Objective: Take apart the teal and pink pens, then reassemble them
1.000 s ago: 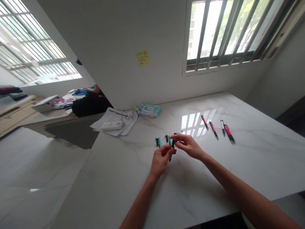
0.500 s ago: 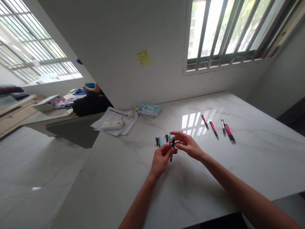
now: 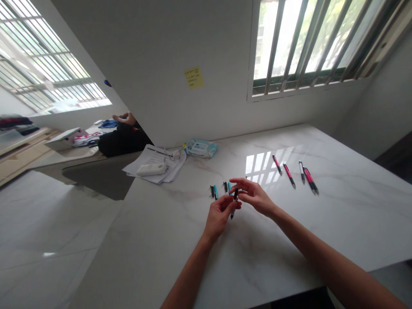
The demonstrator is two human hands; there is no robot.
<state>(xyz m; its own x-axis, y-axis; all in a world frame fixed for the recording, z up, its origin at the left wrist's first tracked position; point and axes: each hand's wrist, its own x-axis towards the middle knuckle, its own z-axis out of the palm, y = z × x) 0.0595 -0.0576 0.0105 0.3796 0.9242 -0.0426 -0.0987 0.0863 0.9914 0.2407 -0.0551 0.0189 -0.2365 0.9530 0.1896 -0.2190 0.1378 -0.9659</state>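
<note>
Both my hands meet over the middle of a white marble table (image 3: pixel 337 214). My left hand (image 3: pixel 219 216) pinches the lower part of a dark pen (image 3: pixel 234 202) that stands tilted. My right hand (image 3: pixel 255 196) is closed on the pen's upper end. Just behind my hands lie teal and black pens (image 3: pixel 215 191) on the table. Several red and black pens (image 3: pixel 298 172) lie in a row farther right, apart from both hands.
A stack of papers (image 3: pixel 151 161) with a white device (image 3: pixel 151 169) on it sits at the table's far left corner, beside a pack of wipes (image 3: pixel 201 148). A yellow sticky note (image 3: pixel 193 77) is on the wall. Another person's hand (image 3: pixel 122 118) shows in the room beyond.
The pen in my hands has shifted slightly; my hands stay almost in place. The other person in the background has moved a hand.
</note>
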